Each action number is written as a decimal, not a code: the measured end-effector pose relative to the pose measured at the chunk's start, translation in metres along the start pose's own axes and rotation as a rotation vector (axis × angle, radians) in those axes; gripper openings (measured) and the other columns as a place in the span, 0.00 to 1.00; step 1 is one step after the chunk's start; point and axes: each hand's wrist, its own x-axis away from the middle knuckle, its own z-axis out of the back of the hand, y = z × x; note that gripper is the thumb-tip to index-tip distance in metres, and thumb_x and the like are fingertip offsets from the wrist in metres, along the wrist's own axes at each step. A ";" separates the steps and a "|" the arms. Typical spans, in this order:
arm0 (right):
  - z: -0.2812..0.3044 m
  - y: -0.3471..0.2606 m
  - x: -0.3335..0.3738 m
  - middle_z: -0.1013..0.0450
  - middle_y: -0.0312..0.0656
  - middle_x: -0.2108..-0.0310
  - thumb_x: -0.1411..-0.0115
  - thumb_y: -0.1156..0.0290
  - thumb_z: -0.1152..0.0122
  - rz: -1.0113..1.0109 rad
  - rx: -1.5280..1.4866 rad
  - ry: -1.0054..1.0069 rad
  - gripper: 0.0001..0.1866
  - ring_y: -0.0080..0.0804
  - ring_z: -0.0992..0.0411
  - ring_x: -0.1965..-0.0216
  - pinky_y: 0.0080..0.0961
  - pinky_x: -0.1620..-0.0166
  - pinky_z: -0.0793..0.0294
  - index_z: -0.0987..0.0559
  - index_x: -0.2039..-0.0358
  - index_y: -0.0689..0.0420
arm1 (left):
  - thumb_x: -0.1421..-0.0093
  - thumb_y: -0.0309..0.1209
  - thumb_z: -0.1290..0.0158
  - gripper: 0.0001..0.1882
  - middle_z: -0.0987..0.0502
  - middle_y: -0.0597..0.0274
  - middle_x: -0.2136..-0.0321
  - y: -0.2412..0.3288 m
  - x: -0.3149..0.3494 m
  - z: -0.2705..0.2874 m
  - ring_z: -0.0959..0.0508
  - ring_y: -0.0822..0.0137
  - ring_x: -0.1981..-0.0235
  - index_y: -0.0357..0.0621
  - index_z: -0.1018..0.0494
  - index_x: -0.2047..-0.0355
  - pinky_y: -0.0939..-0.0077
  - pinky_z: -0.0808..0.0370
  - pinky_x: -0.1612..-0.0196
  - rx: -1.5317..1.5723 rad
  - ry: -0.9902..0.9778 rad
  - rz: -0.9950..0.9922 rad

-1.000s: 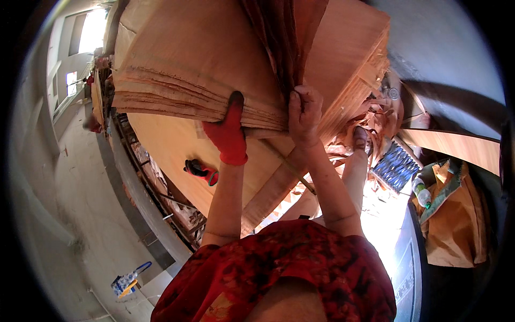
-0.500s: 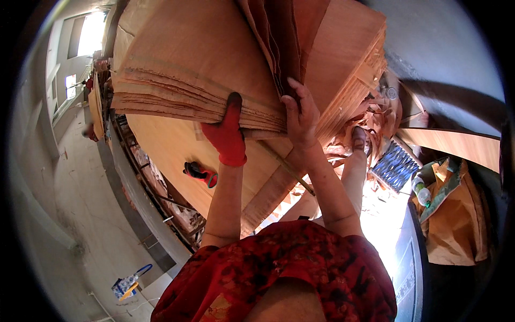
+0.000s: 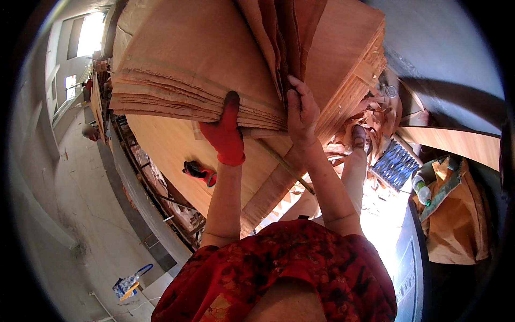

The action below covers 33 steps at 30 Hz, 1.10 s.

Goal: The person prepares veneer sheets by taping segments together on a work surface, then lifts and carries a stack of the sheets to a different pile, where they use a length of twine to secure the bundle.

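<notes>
A thick bundle of thin reddish-brown wood veneer sheets (image 3: 182,59) fans out in front of me, its ragged edges facing me. My left hand (image 3: 224,129), in a red glove with a dark thumb tip, is closed on the near edge; the thumb lies on top and the fingers are hidden beneath. Several veneer sheets (image 3: 284,43) rise in folds to the right of the bundle. Bare and bent at the fingers, my right hand (image 3: 303,115) pinches the lower end of these raised sheets. A second glove (image 3: 199,173), black and red, lies on the pale board below my left hand.
A stack of veneer (image 3: 354,80) extends to the right under the raised sheets. Torn veneer scraps (image 3: 381,121) surround my foot. Farther right are a blue woven crate-like piece (image 3: 396,165), a plastic bottle (image 3: 422,190) and a brown sack (image 3: 458,220). A thin stick (image 3: 284,165) lies between my forearms.
My right fingers have curled in closer on the raised veneer sheets, whose folds have shifted slightly. My left hand keeps its hold, only a little farther left.
</notes>
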 end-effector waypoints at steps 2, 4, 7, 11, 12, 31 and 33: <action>-0.001 0.000 0.001 0.26 0.52 0.57 0.36 0.80 0.49 0.001 0.002 0.031 0.13 0.41 0.25 0.55 0.29 0.53 0.27 0.26 0.52 0.61 | 0.48 0.22 0.36 0.29 0.28 0.59 0.50 -0.002 0.001 0.000 0.30 0.67 0.50 0.32 0.34 0.47 0.72 0.35 0.44 -0.029 0.019 0.002; -0.001 0.001 0.000 0.26 0.52 0.59 0.36 0.80 0.50 -0.002 0.023 0.073 0.12 0.41 0.25 0.56 0.29 0.54 0.27 0.26 0.52 0.60 | 0.48 0.23 0.36 0.28 0.28 0.59 0.51 0.001 0.002 -0.003 0.29 0.67 0.51 0.32 0.33 0.47 0.72 0.34 0.44 -0.006 0.019 0.011; -0.003 0.004 -0.001 0.26 0.51 0.60 0.36 0.81 0.51 0.043 0.050 0.143 0.11 0.41 0.25 0.57 0.29 0.54 0.27 0.26 0.54 0.60 | 0.48 0.23 0.36 0.28 0.28 0.59 0.51 0.001 0.001 -0.003 0.29 0.67 0.51 0.32 0.33 0.47 0.72 0.34 0.44 0.005 0.020 0.021; -0.006 0.017 0.000 0.26 0.50 0.59 0.35 0.80 0.52 0.134 0.000 0.207 0.09 0.41 0.25 0.56 0.29 0.52 0.28 0.27 0.56 0.59 | 0.49 0.23 0.36 0.29 0.28 0.59 0.51 -0.003 0.001 -0.005 0.30 0.68 0.51 0.32 0.33 0.48 0.72 0.34 0.44 0.036 0.016 0.023; -0.004 0.018 0.000 0.26 0.50 0.58 0.35 0.80 0.51 0.113 0.006 0.157 0.08 0.41 0.25 0.56 0.28 0.52 0.28 0.27 0.56 0.59 | 0.49 0.23 0.36 0.29 0.28 0.59 0.51 -0.003 0.001 -0.004 0.30 0.68 0.50 0.32 0.33 0.47 0.73 0.35 0.44 0.030 0.016 0.022; 0.002 0.019 -0.001 0.28 0.45 0.66 0.37 0.82 0.47 0.065 -0.017 0.141 0.07 0.30 0.28 0.67 0.25 0.62 0.28 0.27 0.59 0.59 | 0.48 0.22 0.36 0.29 0.28 0.59 0.50 -0.006 0.002 -0.004 0.30 0.68 0.50 0.33 0.33 0.47 0.73 0.34 0.44 0.020 0.031 0.010; 0.001 0.020 -0.005 0.31 0.42 0.67 0.37 0.82 0.50 0.142 0.008 0.197 0.07 0.29 0.31 0.69 0.23 0.63 0.30 0.28 0.60 0.59 | 0.48 0.22 0.36 0.29 0.28 0.59 0.50 -0.003 0.002 -0.008 0.30 0.67 0.50 0.32 0.33 0.47 0.72 0.34 0.44 0.005 0.036 0.011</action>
